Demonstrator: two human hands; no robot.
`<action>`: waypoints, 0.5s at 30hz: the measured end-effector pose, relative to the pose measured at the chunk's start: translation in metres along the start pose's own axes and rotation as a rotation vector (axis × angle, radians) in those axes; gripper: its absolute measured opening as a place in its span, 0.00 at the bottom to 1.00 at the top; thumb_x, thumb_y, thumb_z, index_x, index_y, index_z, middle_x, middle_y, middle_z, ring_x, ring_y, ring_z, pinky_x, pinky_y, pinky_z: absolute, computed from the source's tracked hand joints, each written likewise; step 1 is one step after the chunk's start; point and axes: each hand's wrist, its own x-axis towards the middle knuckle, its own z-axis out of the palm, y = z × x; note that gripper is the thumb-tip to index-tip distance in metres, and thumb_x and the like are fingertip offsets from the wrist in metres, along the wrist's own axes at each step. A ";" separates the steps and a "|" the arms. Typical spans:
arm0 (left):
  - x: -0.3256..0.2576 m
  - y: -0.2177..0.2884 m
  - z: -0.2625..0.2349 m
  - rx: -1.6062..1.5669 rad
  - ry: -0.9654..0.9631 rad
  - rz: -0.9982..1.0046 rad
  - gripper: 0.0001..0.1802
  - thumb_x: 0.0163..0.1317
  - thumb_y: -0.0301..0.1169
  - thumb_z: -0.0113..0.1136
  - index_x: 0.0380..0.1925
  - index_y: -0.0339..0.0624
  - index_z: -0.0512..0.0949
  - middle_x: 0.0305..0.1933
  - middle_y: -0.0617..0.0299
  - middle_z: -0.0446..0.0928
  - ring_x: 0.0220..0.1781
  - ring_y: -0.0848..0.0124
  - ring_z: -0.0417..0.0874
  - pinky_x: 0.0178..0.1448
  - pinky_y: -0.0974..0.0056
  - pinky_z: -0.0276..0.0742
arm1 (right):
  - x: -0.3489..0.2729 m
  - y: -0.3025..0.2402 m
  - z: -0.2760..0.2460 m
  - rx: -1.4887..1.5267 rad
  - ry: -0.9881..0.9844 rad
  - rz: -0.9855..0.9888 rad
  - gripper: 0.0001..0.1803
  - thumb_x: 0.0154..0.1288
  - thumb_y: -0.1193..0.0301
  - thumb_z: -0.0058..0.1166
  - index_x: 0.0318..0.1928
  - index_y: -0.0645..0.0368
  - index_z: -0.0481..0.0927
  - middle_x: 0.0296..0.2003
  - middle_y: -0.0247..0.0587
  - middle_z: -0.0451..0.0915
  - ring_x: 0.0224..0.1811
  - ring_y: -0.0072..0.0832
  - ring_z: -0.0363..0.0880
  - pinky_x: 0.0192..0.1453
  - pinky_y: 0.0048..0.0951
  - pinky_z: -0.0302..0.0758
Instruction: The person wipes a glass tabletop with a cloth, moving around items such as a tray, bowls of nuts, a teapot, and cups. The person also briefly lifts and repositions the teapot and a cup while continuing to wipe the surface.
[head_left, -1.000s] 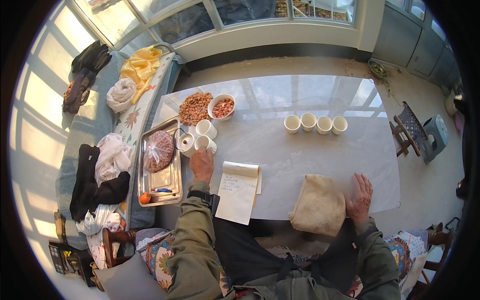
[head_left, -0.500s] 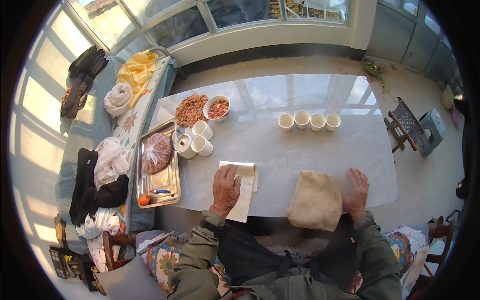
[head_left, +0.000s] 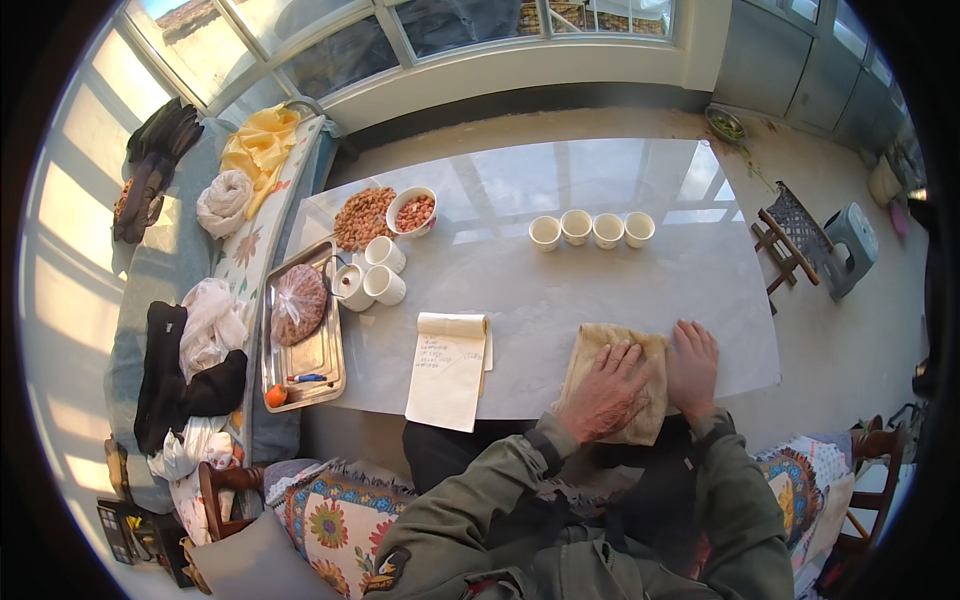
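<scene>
Flat on a folded beige cloth (head_left: 654, 402) at the table's near edge lies my left hand (head_left: 605, 392), its fingers stretched out. My right hand (head_left: 692, 368) rests along the cloth's right edge with fingers extended; whether it touches the cloth I cannot tell. The cloth hangs partly over the edge toward my lap. To the left, an open notepad (head_left: 447, 378) with handwriting on its page lies by itself near the same edge. Beyond the cloth, several small white cups (head_left: 608, 231) stand upright in a row.
At the table's left are a metal tray (head_left: 340, 372) with a plastic bag of reddish nuts (head_left: 298, 312), a white lidded pot (head_left: 352, 288), two white cups (head_left: 384, 285), a bowl of nuts (head_left: 412, 212) and a nut pile (head_left: 362, 218). A stool (head_left: 792, 238) stands beyond the right edge.
My left hand has left the notepad and moved right onto the cloth, which now lies flatter. My right hand stays beside the cloth. The view has shifted slightly.
</scene>
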 end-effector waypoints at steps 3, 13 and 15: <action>0.001 -0.002 0.005 0.043 -0.008 0.001 0.36 0.71 0.43 0.67 0.76 0.45 0.73 0.80 0.43 0.68 0.84 0.44 0.64 0.87 0.39 0.56 | -0.002 -0.002 0.001 0.008 0.003 0.017 0.25 0.77 0.66 0.57 0.68 0.64 0.81 0.72 0.48 0.78 0.80 0.49 0.69 0.87 0.54 0.56; -0.044 -0.043 -0.023 0.203 -0.011 -0.084 0.31 0.78 0.48 0.59 0.74 0.45 0.76 0.82 0.46 0.68 0.86 0.47 0.62 0.89 0.42 0.51 | -0.002 -0.006 -0.008 0.046 0.008 0.033 0.26 0.75 0.66 0.59 0.68 0.65 0.80 0.72 0.48 0.78 0.80 0.49 0.68 0.87 0.54 0.56; -0.055 -0.051 -0.031 0.218 -0.010 -0.140 0.31 0.78 0.47 0.60 0.74 0.45 0.76 0.82 0.45 0.68 0.86 0.47 0.63 0.89 0.42 0.51 | -0.002 -0.007 -0.008 0.053 0.009 0.035 0.26 0.75 0.65 0.59 0.69 0.65 0.80 0.72 0.48 0.78 0.80 0.49 0.68 0.87 0.54 0.56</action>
